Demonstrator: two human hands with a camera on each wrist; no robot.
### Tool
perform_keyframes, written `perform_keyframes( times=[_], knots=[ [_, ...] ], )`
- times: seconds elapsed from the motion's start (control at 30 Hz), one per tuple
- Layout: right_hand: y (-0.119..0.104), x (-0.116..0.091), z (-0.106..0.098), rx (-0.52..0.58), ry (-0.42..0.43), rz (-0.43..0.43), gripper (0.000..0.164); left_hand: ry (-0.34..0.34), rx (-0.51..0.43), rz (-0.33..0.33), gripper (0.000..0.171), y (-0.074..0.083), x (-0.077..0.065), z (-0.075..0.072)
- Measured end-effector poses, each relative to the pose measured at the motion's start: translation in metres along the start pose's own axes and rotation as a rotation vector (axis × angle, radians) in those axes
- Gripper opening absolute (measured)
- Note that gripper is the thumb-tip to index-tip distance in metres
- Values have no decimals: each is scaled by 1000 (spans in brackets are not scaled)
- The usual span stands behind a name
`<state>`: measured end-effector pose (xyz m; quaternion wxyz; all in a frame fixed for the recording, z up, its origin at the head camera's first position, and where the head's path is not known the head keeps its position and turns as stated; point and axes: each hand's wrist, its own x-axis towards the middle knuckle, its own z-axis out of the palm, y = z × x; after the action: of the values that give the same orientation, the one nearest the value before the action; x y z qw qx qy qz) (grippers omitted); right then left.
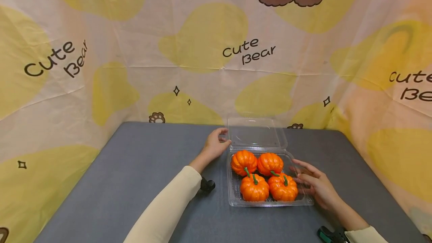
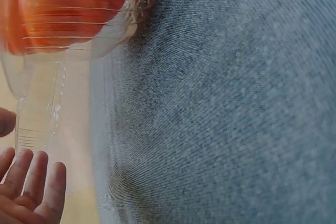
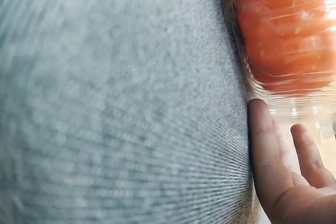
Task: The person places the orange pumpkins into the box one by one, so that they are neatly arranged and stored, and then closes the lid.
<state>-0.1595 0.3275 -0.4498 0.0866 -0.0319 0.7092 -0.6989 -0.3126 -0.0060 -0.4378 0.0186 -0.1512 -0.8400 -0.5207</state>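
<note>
Orange pumpkins (image 1: 254, 187) with green stems, several in number, fill a clear plastic clamshell box (image 1: 236, 203). Its hinged lid (image 1: 251, 132) stands raised at the far side. My left hand (image 1: 216, 143) is at the lid's left edge, thumb and fingers spread apart. In the left wrist view, the left fingertips (image 2: 39, 157) come right up to the lid's edge. Beside the box's right wall is my right hand (image 1: 318, 186), its fingers loosely extended along it. Pumpkin ribs show through the clear wall in the right wrist view, just beyond the right fingertips (image 3: 258, 109).
A grey cloth-covered table (image 1: 135, 183) lies under the box. Behind and at both sides hangs a printed curtain (image 1: 202, 36) with yellow patches and bear lettering. Dark wrist devices (image 1: 207, 185) are at both sleeves.
</note>
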Motion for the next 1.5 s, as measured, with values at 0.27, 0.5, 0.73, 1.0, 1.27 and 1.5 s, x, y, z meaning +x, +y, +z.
perform_keyframes(
  times=[0.27,0.5,0.73,1.0,1.27,1.5],
  knots=[
    [-3,-4,1,55,-24,12,44,67,-80,43,51,3,-2,-3],
    [-4,-13,0,48,-48,-26,42,90,-103,65,59,8,-2,-6],
    [-5,-21,2,-6,-16,26,41,92,-78,64,61,13,-2,-8],
    [-4,-23,6,-2,-10,35,40,83,-57,76,58,23,-9,-14],
    [-3,-24,6,2,-26,2,41,39,-76,93,52,34,-15,-17],
    [-2,-24,6,46,-52,-33,40,-22,-62,158,54,37,-25,-23]
  ],
)
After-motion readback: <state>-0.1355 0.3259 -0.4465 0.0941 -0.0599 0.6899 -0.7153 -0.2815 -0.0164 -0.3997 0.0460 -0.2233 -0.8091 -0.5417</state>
